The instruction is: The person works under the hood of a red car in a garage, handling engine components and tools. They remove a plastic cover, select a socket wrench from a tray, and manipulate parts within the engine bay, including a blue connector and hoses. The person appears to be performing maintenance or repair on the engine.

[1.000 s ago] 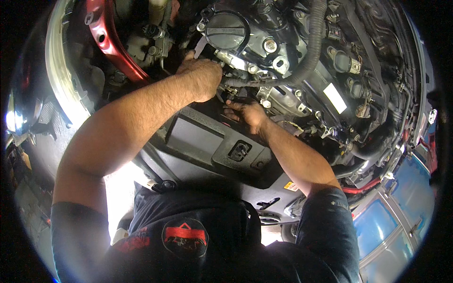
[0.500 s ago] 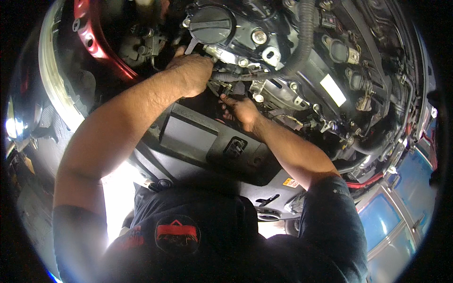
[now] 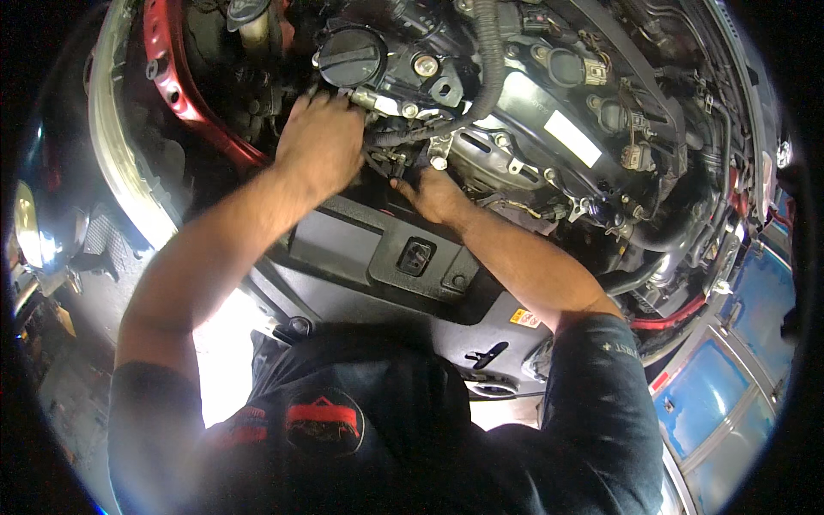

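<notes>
Over the front edge of the engine, my left hand (image 3: 322, 137) reaches down with its fingers curled. Its fingertips are hidden, and so is whatever they grip. Just beyond it sits a round black filler cap (image 3: 354, 57) on the engine cover. My right hand (image 3: 436, 196) is lower, between the engine and the black front panel, thumb toward the left hand. Its fingers are bent around something dark and small that I cannot make out. A ribbed black hose (image 3: 408, 136) runs across the engine above the gap between the hands.
A black plastic panel (image 3: 339, 240) with a latch recess (image 3: 416, 257) lies between my body and the engine. To the left are a red body edge (image 3: 202, 120) and a headlight (image 3: 129, 184). Ignition coils (image 3: 566, 67) stand at the right, with a thick dark hose (image 3: 678, 232) nearby.
The view has shifted, so the engine sits further left and up. My left hand has turned, with its knuckles now uppermost. My right hand's fingers are tucked deeper beside the engine.
</notes>
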### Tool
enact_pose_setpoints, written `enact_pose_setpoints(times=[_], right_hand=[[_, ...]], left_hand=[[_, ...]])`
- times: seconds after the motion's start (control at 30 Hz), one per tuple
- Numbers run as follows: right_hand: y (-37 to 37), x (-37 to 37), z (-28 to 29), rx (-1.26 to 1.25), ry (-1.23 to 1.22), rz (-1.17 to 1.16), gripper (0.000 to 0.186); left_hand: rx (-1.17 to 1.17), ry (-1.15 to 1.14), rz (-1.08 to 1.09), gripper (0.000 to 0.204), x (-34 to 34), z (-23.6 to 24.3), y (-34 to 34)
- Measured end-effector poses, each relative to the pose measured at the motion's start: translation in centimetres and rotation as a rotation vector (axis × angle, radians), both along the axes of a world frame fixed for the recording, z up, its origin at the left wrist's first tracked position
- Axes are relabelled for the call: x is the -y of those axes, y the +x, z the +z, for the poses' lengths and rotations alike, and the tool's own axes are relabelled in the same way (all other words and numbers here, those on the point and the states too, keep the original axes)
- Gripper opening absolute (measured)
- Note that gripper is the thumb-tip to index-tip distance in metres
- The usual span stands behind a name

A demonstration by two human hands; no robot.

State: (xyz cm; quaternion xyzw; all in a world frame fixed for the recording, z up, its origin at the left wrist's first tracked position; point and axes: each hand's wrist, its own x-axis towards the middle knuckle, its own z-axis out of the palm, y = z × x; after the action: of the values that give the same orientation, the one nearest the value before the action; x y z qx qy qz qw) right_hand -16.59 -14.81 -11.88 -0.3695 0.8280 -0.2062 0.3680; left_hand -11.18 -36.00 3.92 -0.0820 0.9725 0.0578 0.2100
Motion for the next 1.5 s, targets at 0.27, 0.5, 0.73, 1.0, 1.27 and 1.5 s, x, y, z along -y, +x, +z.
enact_pose_setpoints(times=[0.27, 0.5, 0.73, 1.0, 1.27, 1.5], right_hand=[[-2.1, 0.5, 4.5, -0.086, 0.272, 0.219, 0.054], [-2.1, 0.9, 5.4, -0.068, 0.258, 0.181, 0.057], [-2.0, 1.0, 4.8, -0.028, 0.229, 0.194, 0.052], [-1.5, 1.0, 4.6, -0.074, 0.216, 0.152, 0.040], [-1.4, 1.3, 4.5, -0.029, 0.226, 0.124, 0.040], [-2.0, 0.8, -0.2, -0.104, 0.071, 0.289, 0.038]], left_hand=[[0.343, 0.254, -0.339, 0.036, -3.9, -2.3, -1.9], [0.338, 0.229, -0.210, 0.043, -5.9, -4.7, -2.6], [0.331, 0.358, 0.134, 0.062, -5.3, -11.0, -3.3], [0.351, 0.416, 0.129, 0.065, -4.3, -12.5, -3.3], [0.305, 0.425, 0.097, 0.065, -3.7, -13.6, -2.6], [-0.038, -0.230, -0.773, 0.029, -4.1, -14.6, -1.8]])
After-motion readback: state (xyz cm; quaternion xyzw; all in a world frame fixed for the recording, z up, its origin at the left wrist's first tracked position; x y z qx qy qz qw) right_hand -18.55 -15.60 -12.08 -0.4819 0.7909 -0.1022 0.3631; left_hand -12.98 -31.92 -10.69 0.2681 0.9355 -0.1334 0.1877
